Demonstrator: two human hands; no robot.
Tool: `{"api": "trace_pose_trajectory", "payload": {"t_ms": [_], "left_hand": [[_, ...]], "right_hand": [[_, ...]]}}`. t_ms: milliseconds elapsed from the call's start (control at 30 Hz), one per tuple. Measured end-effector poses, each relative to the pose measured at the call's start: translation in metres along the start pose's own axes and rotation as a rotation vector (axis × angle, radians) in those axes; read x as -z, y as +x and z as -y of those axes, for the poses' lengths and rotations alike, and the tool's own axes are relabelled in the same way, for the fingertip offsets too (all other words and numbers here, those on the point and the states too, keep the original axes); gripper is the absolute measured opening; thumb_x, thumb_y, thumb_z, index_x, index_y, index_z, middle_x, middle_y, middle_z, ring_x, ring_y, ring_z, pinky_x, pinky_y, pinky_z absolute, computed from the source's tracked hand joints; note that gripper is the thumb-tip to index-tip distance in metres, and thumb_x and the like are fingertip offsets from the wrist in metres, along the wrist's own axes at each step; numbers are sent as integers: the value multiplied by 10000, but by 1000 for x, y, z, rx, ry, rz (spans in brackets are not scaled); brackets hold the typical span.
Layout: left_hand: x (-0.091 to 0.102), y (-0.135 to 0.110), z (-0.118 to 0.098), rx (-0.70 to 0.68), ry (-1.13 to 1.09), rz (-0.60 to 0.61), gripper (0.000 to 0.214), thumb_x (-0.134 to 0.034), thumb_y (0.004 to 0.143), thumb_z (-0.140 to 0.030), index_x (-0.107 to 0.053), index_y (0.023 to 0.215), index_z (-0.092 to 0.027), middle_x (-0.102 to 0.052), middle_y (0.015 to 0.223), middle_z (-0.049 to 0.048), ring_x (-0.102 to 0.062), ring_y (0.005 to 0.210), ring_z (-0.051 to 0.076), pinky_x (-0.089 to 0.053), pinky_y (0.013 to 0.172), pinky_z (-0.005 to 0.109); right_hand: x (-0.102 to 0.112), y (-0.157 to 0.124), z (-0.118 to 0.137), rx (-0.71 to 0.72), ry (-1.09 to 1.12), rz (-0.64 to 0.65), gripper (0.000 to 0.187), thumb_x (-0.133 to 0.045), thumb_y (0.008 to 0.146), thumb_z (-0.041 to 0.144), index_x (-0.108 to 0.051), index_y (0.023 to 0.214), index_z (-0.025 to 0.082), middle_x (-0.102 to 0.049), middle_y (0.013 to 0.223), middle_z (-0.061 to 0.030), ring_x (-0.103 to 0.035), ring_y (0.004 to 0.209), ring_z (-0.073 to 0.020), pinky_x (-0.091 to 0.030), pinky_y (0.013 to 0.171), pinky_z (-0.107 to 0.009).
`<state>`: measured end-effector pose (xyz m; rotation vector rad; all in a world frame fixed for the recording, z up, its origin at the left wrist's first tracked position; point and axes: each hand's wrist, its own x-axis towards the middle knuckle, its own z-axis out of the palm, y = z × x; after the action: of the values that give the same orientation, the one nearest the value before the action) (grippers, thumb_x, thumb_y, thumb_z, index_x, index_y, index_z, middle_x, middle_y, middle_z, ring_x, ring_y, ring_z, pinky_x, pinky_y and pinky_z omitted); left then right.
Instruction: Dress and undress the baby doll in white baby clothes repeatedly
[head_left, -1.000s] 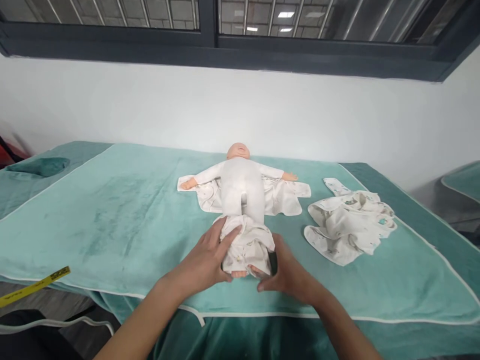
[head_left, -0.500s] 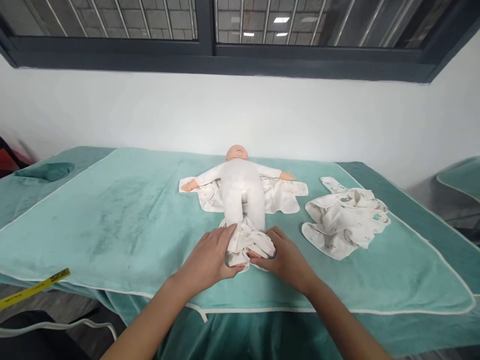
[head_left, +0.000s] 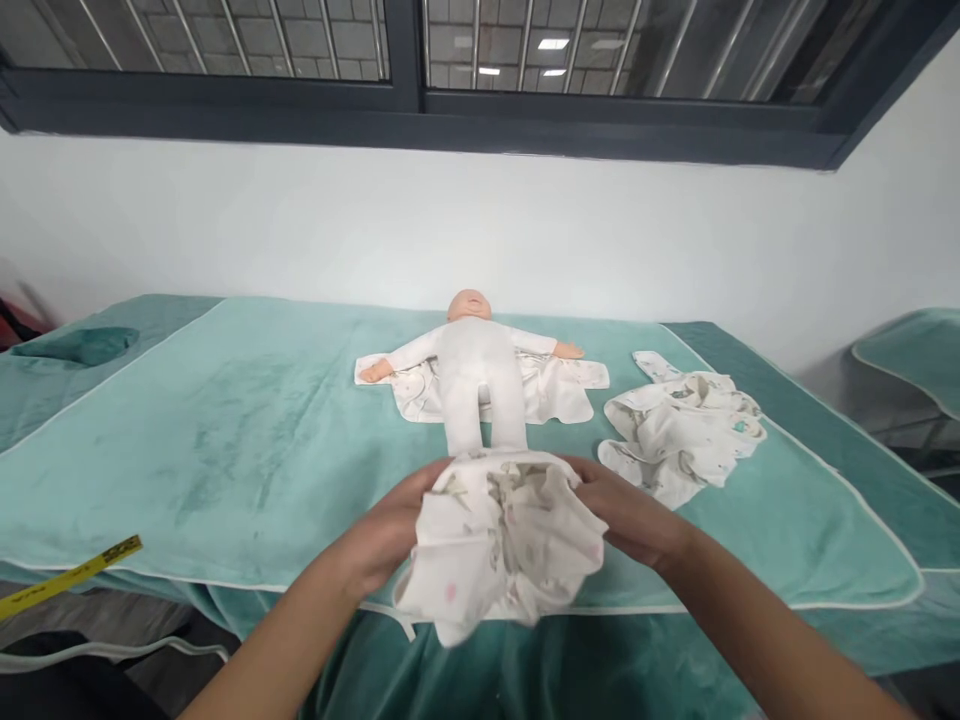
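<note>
A baby doll (head_left: 480,360) in a white bodysuit lies on its back, arms spread and legs toward me. Beneath its arms lies an opened white printed baby top (head_left: 562,390). My left hand (head_left: 401,515) grips the left edge of a pair of white printed baby pants (head_left: 499,545), fingers partly hidden behind the cloth. At the opposite edge, my right hand (head_left: 615,505) is closed on the same pants. The pants are spread between both hands over the doll's lower legs, hanging toward the table's front edge. The doll's feet are hidden by the cloth.
A crumpled white printed baby garment (head_left: 682,430) lies right of the doll. The light green blanket (head_left: 187,450) covers the table up to the white wall (head_left: 450,220). At the lower left are a yellow tape strip (head_left: 71,577) and a pale cable (head_left: 112,650).
The pants were bunched around the doll's feet; now they are unfolded and spread toward me. My hands have moved apart and turned, still gripping the cloth.
</note>
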<state>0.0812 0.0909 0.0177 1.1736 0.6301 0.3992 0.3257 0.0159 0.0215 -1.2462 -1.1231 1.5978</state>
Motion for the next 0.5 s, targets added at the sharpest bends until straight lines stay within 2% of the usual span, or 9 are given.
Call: {"api": "trace_pose_trajectory", "payload": {"t_ms": [67, 133, 233, 300, 400, 500], "left_hand": [[5, 4, -5, -35, -87, -24, 690, -769, 709, -310, -541, 1355, -230, -702, 1170, 113, -691, 995, 303, -559, 850, 406], [10, 7, -16, -95, -33, -34, 728, -774, 698, -313, -520, 1375, -231, -664, 1249, 123, -670, 1058, 310, -554, 877, 401], [16, 5, -45, -173, 263, -33, 797, -777, 680, -287, -474, 1417, -254, -594, 1361, 112, -600, 1195, 310, -523, 959, 406], [20, 3, -70, -193, 504, 37, 877, -785, 638, -240, -442, 1445, -277, -583, 1379, 90, -572, 1241, 302, -503, 992, 397], [26, -2, -105, -145, 796, 202, 925, -795, 563, -189, -481, 1426, -301, -625, 1335, 55, -608, 1200, 300, -532, 916, 329], [32, -5, -131, -109, 945, 217, 860, -797, 533, -183, -569, 1349, -325, -672, 1266, 23, -661, 1107, 285, -547, 785, 261]], "right_hand": [[5, 9, 9, 63, -41, 5, 277, -666, 693, 273, -719, 951, 186, -720, 849, -47, -667, 819, -229, -517, 759, -350], [10, 18, 20, 112, -144, 17, 271, -636, 711, 265, -699, 963, 188, -717, 888, -47, -661, 840, -225, -509, 750, -338], [16, 33, 43, 183, -508, 42, 211, -627, 713, 237, -671, 917, 209, -708, 917, -33, -646, 853, -223, -476, 704, -305], [17, 43, 59, 222, -858, 50, 170, -674, 681, 236, -658, 850, 227, -701, 851, -17, -628, 781, -214, -433, 650, -288], [11, 55, 85, 304, -1290, 109, 166, -764, 596, 234, -620, 678, 239, -604, 600, 35, -510, 560, -154, -361, 604, -288], [1, 58, 116, 397, -1514, 208, 299, -849, 447, 191, -595, 598, 231, -535, 545, 74, -449, 558, -122, -361, 691, -308]]}}
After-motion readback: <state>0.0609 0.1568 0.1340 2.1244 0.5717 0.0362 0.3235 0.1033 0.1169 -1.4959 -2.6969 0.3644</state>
